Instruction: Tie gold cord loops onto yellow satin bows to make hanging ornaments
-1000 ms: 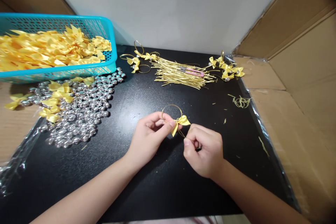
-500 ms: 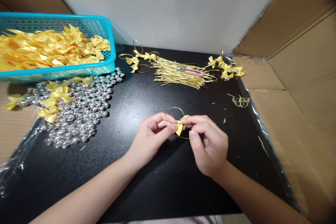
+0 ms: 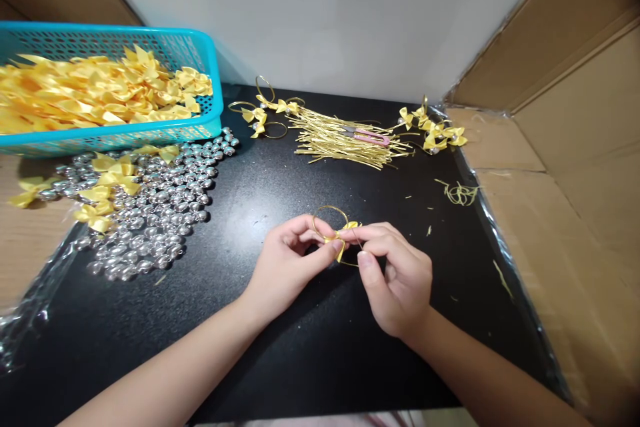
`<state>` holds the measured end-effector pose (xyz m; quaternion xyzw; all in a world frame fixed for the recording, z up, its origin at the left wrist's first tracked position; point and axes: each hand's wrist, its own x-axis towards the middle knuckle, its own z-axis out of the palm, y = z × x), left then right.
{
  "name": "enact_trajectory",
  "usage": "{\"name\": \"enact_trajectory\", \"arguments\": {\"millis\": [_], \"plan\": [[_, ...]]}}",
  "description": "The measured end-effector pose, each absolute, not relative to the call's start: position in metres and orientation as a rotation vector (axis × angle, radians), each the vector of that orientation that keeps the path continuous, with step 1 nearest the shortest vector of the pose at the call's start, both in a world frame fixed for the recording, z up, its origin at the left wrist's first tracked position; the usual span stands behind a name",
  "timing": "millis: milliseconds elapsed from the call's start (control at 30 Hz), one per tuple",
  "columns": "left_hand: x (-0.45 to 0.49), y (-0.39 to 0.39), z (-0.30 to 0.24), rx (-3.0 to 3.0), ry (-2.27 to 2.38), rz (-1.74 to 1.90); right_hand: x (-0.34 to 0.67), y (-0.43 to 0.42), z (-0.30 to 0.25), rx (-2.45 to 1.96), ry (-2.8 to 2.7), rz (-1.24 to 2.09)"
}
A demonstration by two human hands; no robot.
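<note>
Over the middle of the black table [image 3: 300, 360], my left hand [image 3: 293, 260] pinches a yellow ribbon bow [image 3: 341, 252] between thumb and fingers. A thin gold wire ring [image 3: 330, 207] stands up from the bow, behind my left fingertips. My right hand [image 3: 397, 273] is closed, its thumb and fingers gripping a thin gold wire [image 3: 350, 264] that runs to the bow. The right index finger touches the bow's upper part. My fingers cover the middle of the bow, so how the wire is fastened there is hidden.
At the left, a blue basket [image 3: 217, 100] holds many yellow bows. Silver beads [image 3: 165, 213] with some bows lie before it. Gold wire strips [image 3: 340, 147] lie at the back under pink-handled snips [image 3: 371, 138]. Bow rings [image 3: 257, 117] sit left of them, more bows [image 3: 433, 130] right. Wire scraps [image 3: 460, 193] lie right.
My right index finger has moved left, further over the bow, and the bow has turned slightly between my fingers. Both hands keep their hold. The whole view has shifted a little.
</note>
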<state>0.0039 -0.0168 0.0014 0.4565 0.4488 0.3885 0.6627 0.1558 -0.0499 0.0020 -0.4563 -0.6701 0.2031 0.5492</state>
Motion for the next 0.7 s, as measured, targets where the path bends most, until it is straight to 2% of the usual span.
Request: {"name": "enact_trajectory", "arguments": {"millis": [300, 500, 700], "plan": [[0.0062, -0.0158, 0.0022, 1.032, 1.043, 0.904, 0.1553, -0.0522, 0.0001, -1.058, -1.591, 0.510], [0.0047, -0.0151, 0.0039, 1.033, 1.034, 0.897, 0.1605, -0.0482, 0.0060, -1.086, -1.684, 0.413], [0.0014, -0.0163, 0.0055, 1.147, 1.036, 0.886, 0.1636, -0.0454, 0.0064, -1.095, -1.787, 0.492]]}}
